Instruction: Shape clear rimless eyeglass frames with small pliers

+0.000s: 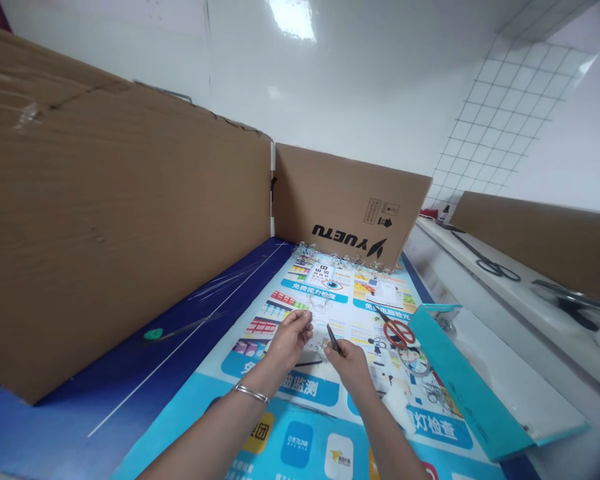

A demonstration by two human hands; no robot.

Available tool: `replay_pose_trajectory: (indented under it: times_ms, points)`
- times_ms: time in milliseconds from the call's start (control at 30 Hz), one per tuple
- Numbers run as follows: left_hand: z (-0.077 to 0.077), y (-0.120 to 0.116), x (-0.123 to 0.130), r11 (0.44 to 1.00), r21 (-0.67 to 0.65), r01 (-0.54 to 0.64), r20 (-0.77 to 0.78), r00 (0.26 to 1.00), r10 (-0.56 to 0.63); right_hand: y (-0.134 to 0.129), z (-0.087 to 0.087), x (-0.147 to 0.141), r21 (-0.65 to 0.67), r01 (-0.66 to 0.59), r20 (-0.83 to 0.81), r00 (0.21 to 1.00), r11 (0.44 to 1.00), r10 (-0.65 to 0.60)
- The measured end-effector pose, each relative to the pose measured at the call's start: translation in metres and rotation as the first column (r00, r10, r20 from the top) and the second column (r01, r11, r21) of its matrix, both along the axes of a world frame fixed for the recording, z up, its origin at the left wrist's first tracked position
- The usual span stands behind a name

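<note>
Slim dark tool (pixel 335 340) is in the right hand (pixel 349 360), as I see it in the head view from my distant place. It stands tilted, with its far end pointing up and away from the fingers, above the printed sheet (pixel 193 400) which covers a part of the table (pixel 105 393). The right grip is clamped on this tool near its lower end. The left hand (pixel 293 333) is just beside, and its fingertips are brought together; whether something thin is pinched there, I cannot tell.

Close to the right fingers I notice a small shiny piece (pixel 323 345), too small to be certain of its form. I judge the tool light and stiff, and perhaps a little slippery because its surface looks smooth. For steady control I would take it low on the shaft, between thumb and forefinger, and not at the far end. The shiny piece I judge very light and easy to bend, so I would pinch it softly by its edge.

To the right lie red-handled scissors (pixel 389 325), near an open turquoise box (pixel 460 380); both hands are apart from them.
</note>
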State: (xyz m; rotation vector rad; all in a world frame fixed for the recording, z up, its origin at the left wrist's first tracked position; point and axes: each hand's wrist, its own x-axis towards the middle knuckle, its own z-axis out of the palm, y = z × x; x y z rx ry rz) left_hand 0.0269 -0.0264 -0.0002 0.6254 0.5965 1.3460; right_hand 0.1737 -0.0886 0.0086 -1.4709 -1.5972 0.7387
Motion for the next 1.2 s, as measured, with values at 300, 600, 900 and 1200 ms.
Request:
replay_pose_trajectory:
  times_ms: [300, 600, 900, 1200]
  points:
    - [0.0, -0.011, 0.012, 0.999, -0.043, -0.013, 0.031, 0.999, 0.015, -0.002, 0.002, -0.001, 0.023, 0.006, -0.185, 0.983, 1.0, -0.001]
    - [0.001, -0.014, 0.017, 0.995, -0.061, -0.081, 0.077, 0.993, 0.085, 0.002, -0.007, -0.004, -0.011, -0.003, -0.234, 0.972, 1.0, 0.001]
    - [0.003, -0.022, 0.02, 0.999, -0.016, -0.048, 0.077, 0.996, 0.049, 0.003, 0.003, 0.0, 0.026, 0.144, -0.244, 0.961, 0.989, -0.133]
    - [0.0, -0.024, 0.017, 0.994, -0.089, 0.065, -0.09, 0.993, -0.073, 0.008, 0.0, 0.006, 0.027, 0.181, -0.226, 0.959, 0.983, -0.171]
